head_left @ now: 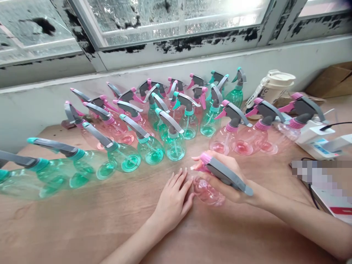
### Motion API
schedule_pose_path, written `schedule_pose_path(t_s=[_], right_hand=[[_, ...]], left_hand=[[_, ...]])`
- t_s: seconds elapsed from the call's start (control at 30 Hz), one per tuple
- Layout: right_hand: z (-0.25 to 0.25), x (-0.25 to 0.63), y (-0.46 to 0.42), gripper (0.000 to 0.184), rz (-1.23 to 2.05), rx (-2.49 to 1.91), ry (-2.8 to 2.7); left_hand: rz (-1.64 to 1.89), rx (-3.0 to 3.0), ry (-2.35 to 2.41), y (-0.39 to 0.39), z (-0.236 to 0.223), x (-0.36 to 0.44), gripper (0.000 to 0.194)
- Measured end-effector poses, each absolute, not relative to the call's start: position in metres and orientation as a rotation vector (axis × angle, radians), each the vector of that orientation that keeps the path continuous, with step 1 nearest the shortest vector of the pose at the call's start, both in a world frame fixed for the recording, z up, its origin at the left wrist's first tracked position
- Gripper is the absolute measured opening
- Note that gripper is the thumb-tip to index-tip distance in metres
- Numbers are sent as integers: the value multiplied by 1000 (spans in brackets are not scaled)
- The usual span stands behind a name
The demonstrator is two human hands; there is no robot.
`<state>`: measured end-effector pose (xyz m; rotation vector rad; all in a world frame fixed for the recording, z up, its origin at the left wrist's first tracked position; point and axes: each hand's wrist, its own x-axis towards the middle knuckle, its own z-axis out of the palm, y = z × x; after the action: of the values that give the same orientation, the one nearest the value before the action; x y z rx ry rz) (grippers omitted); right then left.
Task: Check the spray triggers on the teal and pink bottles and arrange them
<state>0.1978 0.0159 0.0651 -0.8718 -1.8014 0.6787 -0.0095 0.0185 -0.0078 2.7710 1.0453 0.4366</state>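
Note:
My right hand is wrapped around the neck of a pink spray bottle, just under its grey and pink trigger head. The bottle stands on the table in front of me, its lower body clear pink plastic. Beside it, my left hand lies palm down on the wood with its fingers stretched out, the fingertips and thumb close to the bottle's left side. Nothing shows in that hand. The nearest other bottles are a green spray bottle behind my left hand and a pink spray bottle behind my right.
Green spray bottles and pink ones stand in rows across the wooden table. At right are a lidded cup, a white power strip with cables, a cardboard box and a partly blurred flat item. A windowed wall runs behind.

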Motion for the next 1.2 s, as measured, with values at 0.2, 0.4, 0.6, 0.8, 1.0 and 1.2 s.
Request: schedule_pose_path(t_s=[0.2, 0.4, 0.6, 0.8, 1.0, 1.2], right_hand=[[66, 198, 16, 5, 561, -894, -1811], [63, 198, 13, 22, 708, -933, -1762], [61, 199, 9, 29, 680, -930, -1784], [61, 200, 10, 37, 641, -934, -1810], [59, 200, 10, 37, 705, -954, -1816], [62, 199, 9, 27, 762, -945, -1785]], left_hand=[[449, 2772, 1032, 18, -8, -10, 33], [464, 2749, 1040, 18, -5, -9, 27], [476, 2745, 1039, 18, -5, -9, 29], [484, 2758, 1035, 18, -7, -9, 29], [489, 2761, 1040, 18, -8, -9, 30], [473, 2767, 1050, 18, -9, -9, 33]])
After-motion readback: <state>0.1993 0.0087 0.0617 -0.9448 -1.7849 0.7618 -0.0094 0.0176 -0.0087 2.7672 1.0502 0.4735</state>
